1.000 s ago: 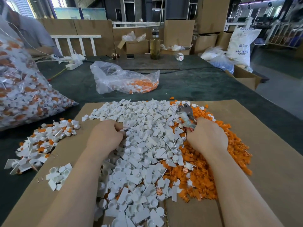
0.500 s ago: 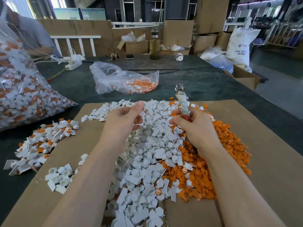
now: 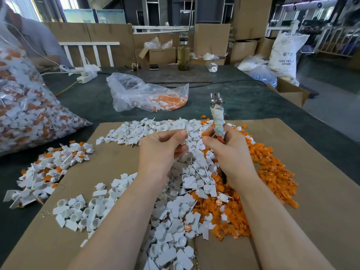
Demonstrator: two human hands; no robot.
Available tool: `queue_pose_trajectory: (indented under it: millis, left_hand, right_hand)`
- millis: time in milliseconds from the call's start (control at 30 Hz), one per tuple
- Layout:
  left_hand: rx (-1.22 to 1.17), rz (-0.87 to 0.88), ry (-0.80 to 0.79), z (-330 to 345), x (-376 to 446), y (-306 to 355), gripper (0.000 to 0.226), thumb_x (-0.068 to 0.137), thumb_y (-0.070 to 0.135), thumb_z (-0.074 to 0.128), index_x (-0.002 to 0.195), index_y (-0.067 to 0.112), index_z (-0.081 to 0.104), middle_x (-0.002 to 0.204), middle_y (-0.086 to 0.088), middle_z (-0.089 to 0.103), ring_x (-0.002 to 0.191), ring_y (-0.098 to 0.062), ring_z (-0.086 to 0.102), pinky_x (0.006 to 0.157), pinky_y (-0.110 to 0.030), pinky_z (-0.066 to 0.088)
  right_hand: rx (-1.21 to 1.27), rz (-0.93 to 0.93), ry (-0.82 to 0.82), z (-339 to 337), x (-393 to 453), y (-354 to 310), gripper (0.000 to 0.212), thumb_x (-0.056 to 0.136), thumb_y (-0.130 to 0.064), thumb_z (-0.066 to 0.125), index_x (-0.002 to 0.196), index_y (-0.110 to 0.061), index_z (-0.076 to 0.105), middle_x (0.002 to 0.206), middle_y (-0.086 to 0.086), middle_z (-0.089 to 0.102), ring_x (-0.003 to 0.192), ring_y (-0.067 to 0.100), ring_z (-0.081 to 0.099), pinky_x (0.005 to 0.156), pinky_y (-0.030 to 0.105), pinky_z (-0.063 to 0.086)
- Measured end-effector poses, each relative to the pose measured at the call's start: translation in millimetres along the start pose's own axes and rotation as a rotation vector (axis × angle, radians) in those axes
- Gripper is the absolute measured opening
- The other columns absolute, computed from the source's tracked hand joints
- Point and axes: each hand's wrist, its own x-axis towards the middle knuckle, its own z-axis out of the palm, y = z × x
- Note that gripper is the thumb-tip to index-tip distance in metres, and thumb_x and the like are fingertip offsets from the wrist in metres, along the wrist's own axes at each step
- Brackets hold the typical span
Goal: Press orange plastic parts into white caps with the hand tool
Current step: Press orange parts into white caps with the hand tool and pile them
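Note:
My right hand (image 3: pixel 229 154) grips the hand tool (image 3: pixel 217 115), a plier-like tool with a cloth-wrapped handle and metal jaws pointing up and away. My left hand (image 3: pixel 161 151) pinches a white cap (image 3: pixel 184 142) between thumb and fingers, close beside the right hand. Both hands hover above a big pile of white caps (image 3: pixel 175 191) on a cardboard sheet (image 3: pixel 311 191). A heap of orange plastic parts (image 3: pixel 272 172) lies to the right of the white pile, under my right wrist.
A pile of assembled white-and-orange pieces (image 3: pixel 48 168) lies at the left. A large full plastic bag (image 3: pixel 23 114) stands far left, a smaller bag (image 3: pixel 148 94) with orange parts lies beyond. Boxes, a bottle (image 3: pixel 183 53) and a seated person (image 3: pixel 37 43) are at the back.
Both hands rose out of the piles. The left came up holding a white cap, the right lifted the tool upright, and the two hands drew closer together.

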Motion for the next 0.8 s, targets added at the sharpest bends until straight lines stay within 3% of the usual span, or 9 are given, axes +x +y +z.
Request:
queue_pose_trajectory:
  millis: [167, 533, 667, 800]
  left_hand:
    - [0.038, -0.052, -0.041, 4, 0, 0, 0.017, 0.085, 0.003, 0.073, 0.101, 0.007, 0.073, 0.071, -0.007, 0.075, 0.065, -0.014, 0.072, 0.063, -0.022, 0.059]
    - [-0.066, -0.01, -0.065, 8, -11, 6, 0.01, 0.081, -0.003, 0.074, 0.084, 0.003, 0.068, 0.07, -0.014, 0.074, 0.064, -0.017, 0.073, 0.059, -0.021, 0.058]
    - [-0.045, 0.021, -0.057, 9, -12, 6, 0.007, 0.081, -0.002, 0.074, 0.087, -0.001, 0.071, 0.073, -0.015, 0.074, 0.066, -0.018, 0.073, 0.061, -0.021, 0.058]
    - [0.033, 0.101, -0.033, 11, -14, 6, 0.004, 0.081, 0.001, 0.076, 0.083, 0.003, 0.074, 0.073, -0.013, 0.075, 0.069, -0.019, 0.074, 0.064, -0.023, 0.059]
  right_hand:
    - [-0.023, -0.091, 0.028, 4, -2, -3, 0.008, 0.09, -0.012, 0.065, 0.084, -0.017, 0.063, 0.064, -0.008, 0.053, 0.059, 0.009, 0.044, 0.051, 0.014, 0.041]
    - [-0.279, -0.241, 0.077, 12, -2, 4, 0.008, 0.091, -0.022, 0.068, 0.094, -0.016, 0.062, 0.063, -0.034, 0.056, 0.057, -0.008, 0.054, 0.051, 0.007, 0.039]
    - [-0.299, -0.259, 0.114, 13, -2, 5, 0.01, 0.09, -0.025, 0.069, 0.089, -0.023, 0.059, 0.064, -0.031, 0.056, 0.057, -0.004, 0.053, 0.052, 0.01, 0.039]
    - [-0.302, -0.285, 0.155, 13, -3, 4, 0.011, 0.09, -0.024, 0.07, 0.091, -0.017, 0.062, 0.064, -0.016, 0.057, 0.059, -0.002, 0.055, 0.054, 0.011, 0.041]
